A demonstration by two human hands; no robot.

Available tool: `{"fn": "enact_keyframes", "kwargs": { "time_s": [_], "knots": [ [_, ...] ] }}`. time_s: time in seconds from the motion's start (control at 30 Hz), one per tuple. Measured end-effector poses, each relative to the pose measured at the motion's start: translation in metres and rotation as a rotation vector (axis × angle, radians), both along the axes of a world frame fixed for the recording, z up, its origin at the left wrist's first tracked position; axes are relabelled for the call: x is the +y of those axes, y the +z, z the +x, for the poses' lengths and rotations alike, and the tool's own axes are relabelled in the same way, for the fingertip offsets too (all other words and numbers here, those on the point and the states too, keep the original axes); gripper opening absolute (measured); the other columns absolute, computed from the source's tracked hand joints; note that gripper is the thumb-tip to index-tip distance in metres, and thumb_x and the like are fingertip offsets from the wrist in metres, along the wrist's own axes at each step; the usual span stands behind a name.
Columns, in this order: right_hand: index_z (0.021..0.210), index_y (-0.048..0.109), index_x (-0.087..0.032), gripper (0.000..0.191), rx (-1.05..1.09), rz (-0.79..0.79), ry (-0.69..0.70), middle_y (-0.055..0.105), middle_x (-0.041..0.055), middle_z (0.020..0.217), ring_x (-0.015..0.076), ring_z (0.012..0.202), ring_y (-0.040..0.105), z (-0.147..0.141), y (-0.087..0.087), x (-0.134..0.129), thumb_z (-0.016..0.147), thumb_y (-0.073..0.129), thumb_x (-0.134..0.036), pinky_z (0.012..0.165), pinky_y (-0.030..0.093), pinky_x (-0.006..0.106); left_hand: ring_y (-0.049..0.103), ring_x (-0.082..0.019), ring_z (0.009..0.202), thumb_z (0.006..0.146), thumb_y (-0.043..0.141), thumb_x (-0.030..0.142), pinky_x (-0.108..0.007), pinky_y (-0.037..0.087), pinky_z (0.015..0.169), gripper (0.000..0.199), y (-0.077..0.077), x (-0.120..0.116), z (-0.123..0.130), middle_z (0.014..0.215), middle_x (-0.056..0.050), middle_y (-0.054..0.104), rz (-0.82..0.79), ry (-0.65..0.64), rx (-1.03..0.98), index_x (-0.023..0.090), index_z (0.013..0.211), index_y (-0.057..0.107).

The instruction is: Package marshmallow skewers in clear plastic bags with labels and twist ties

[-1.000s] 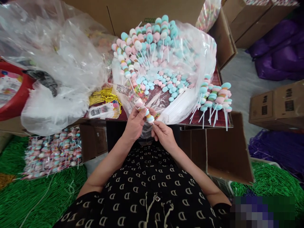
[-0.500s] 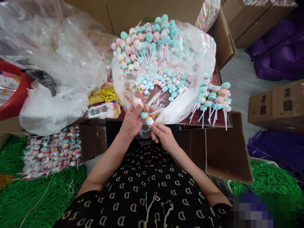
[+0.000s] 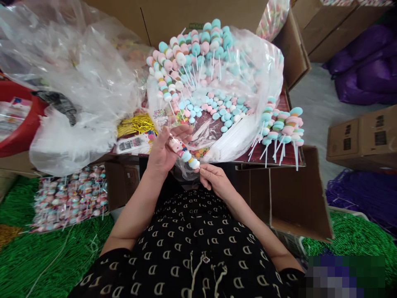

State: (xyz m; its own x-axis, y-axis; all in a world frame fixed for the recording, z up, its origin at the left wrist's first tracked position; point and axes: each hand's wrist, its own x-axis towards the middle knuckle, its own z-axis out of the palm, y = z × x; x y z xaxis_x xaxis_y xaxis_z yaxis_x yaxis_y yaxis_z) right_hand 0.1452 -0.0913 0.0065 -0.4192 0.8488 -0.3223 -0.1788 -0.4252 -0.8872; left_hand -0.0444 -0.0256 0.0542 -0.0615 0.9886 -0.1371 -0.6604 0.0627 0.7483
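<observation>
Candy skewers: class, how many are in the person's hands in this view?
1: the candy skewer is held in the left hand, its end near the right hand. No others show.

Site: a packing room or storeroom for sweets, working at bulk scale. Evidence: cardboard cartons (image 3: 361, 138) stacked on a bare concrete floor (image 3: 316, 95); a large clear plastic sack (image 3: 248, 62) on a dark red counter (image 3: 287, 101), filled with many pastel marshmallow skewers (image 3: 192, 54); a flat pack of more skewers (image 3: 71, 198) lower down; heaps of green bead strands (image 3: 40, 265) and purple sacks (image 3: 369, 66) alongside.
</observation>
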Motion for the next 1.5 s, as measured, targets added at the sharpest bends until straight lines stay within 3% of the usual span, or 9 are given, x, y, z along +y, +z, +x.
{"fn": "enact_keyframes", "kwargs": {
  "time_s": [0.1, 0.2, 0.4, 0.53, 0.87, 1.03, 1.17, 1.27, 1.5],
  "knots": [
    [0.099, 0.076, -0.017, 0.048, 0.0, -0.004, 0.013, 0.052, -0.0078, 0.049, 0.0065, 0.04, 0.035, 0.004, -0.002, -0.003, 0.088, 0.071, -0.063, 0.043, 0.022, 0.022, 0.08, -0.023, 0.105, 0.094, 0.076, 0.039, -0.039, 0.063, 0.1, 0.016, -0.002, 0.008, -0.003, 0.085, 0.0, 0.082, -0.064, 0.138, -0.009, 0.024, 0.089, 0.073],
    [0.099, 0.076, -0.016, 0.047, 0.001, 0.002, -0.001, 0.052, -0.0078, 0.049, 0.0065, 0.041, 0.035, 0.009, -0.006, -0.005, 0.089, 0.072, -0.062, 0.043, 0.022, 0.022, 0.081, -0.02, 0.1, 0.097, 0.074, 0.034, -0.037, 0.063, 0.099, 0.014, -0.005, 0.01, -0.003, 0.084, 0.002, 0.082, -0.084, 0.209, -0.04, 0.024, 0.087, 0.073],
    [0.104, 0.074, -0.017, 0.048, -0.038, 0.044, -0.016, 0.059, -0.006, 0.056, 0.0067, 0.043, 0.039, 0.01, -0.013, -0.006, 0.09, 0.07, -0.063, 0.044, 0.026, 0.022, 0.08, -0.018, 0.095, 0.09, 0.081, 0.042, -0.035, 0.062, 0.096, 0.019, -0.012, 0.004, 0.004, 0.087, 0.002, 0.081, -0.041, 0.177, -0.012, 0.025, 0.091, 0.073],
    [0.104, 0.074, -0.017, 0.05, -0.116, 0.094, 0.0, 0.057, -0.0065, 0.055, 0.0067, 0.043, 0.04, 0.009, -0.011, -0.004, 0.091, 0.068, -0.065, 0.045, 0.027, 0.022, 0.077, -0.016, 0.077, 0.088, 0.084, 0.041, -0.033, 0.062, 0.086, 0.021, -0.015, 0.001, 0.01, 0.075, 0.003, 0.075, -0.046, 0.173, 0.013, 0.024, 0.089, 0.071],
    [0.105, 0.072, -0.017, 0.053, -0.184, 0.116, 0.097, 0.054, -0.0079, 0.051, 0.0079, 0.042, 0.041, 0.012, -0.001, -0.002, 0.097, 0.056, -0.068, 0.045, 0.033, 0.022, 0.073, -0.015, 0.068, 0.089, 0.083, 0.041, -0.031, 0.061, 0.075, 0.02, -0.001, -0.002, 0.02, 0.072, 0.003, 0.073, -0.115, 0.178, -0.037, 0.024, 0.093, 0.073],
    [0.105, 0.067, -0.019, 0.047, -0.16, 0.117, 0.175, 0.07, -0.0025, 0.068, 0.008, 0.047, 0.054, 0.018, -0.001, -0.003, 0.097, 0.062, -0.065, 0.049, 0.041, 0.022, 0.067, -0.012, 0.063, 0.097, 0.074, 0.037, -0.028, 0.058, 0.073, 0.02, -0.007, 0.009, 0.007, 0.065, 0.004, 0.066, -0.177, 0.275, -0.068, 0.022, 0.084, 0.069],
    [0.099, 0.066, -0.02, 0.039, -0.108, 0.119, 0.057, 0.08, 0.0046, 0.095, 0.0089, 0.056, 0.063, 0.029, 0.007, 0.0, 0.095, 0.07, -0.059, 0.054, 0.049, 0.023, 0.065, -0.012, 0.065, 0.102, 0.066, 0.03, -0.027, 0.058, 0.076, 0.019, -0.005, 0.015, -0.001, 0.067, 0.004, 0.064, -0.142, 0.376, -0.123, 0.022, 0.085, 0.066],
    [0.097, 0.065, -0.022, 0.034, -0.004, 0.167, -0.126, 0.08, 0.0045, 0.105, 0.0082, 0.057, 0.062, 0.02, 0.018, 0.01, 0.092, 0.077, -0.054, 0.051, 0.047, 0.023, 0.065, -0.012, 0.066, 0.105, 0.059, 0.026, -0.029, 0.059, 0.078, 0.021, 0.002, 0.013, 0.009, 0.067, 0.003, 0.063, -0.155, 0.327, -0.17, 0.021, 0.086, 0.066],
    [0.102, 0.068, -0.026, 0.03, 0.139, 0.229, -0.287, 0.07, -0.0053, 0.074, 0.0091, 0.057, 0.059, -0.038, 0.024, 0.023, 0.091, 0.077, -0.052, 0.054, 0.048, 0.022, 0.069, -0.013, 0.068, 0.096, 0.074, 0.037, -0.026, 0.057, 0.072, 0.019, 0.007, 0.004, 0.042, 0.07, 0.003, 0.066, -0.136, 0.249, -0.102, 0.023, 0.088, 0.065]
  ]
}}
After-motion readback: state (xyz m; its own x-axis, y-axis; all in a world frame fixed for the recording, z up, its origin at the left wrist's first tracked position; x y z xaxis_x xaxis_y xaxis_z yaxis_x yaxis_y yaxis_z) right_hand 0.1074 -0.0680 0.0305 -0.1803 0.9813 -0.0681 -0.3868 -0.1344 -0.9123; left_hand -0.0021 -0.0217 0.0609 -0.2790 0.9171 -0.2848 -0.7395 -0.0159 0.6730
